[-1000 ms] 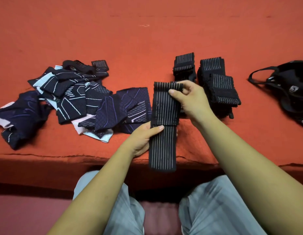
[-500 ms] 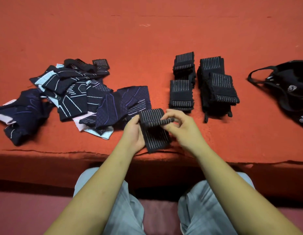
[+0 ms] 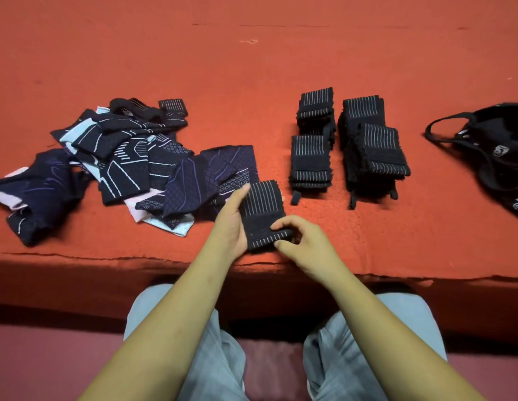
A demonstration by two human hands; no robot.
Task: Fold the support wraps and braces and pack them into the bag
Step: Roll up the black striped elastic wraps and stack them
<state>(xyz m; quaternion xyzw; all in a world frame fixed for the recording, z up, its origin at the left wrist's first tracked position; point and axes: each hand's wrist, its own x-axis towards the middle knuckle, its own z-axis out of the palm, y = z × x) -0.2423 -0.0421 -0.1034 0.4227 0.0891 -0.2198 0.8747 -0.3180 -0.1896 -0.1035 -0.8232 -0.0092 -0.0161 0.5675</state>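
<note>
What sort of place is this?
Probably a home or small informal workspace, not a lab: a platform covered in red cloth, loose braces and folded wraps sorted straight on it, a soft black bag alongside.

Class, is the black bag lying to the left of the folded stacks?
No, the black bag lies right of the folded stacks, at the picture's edge.
</note>
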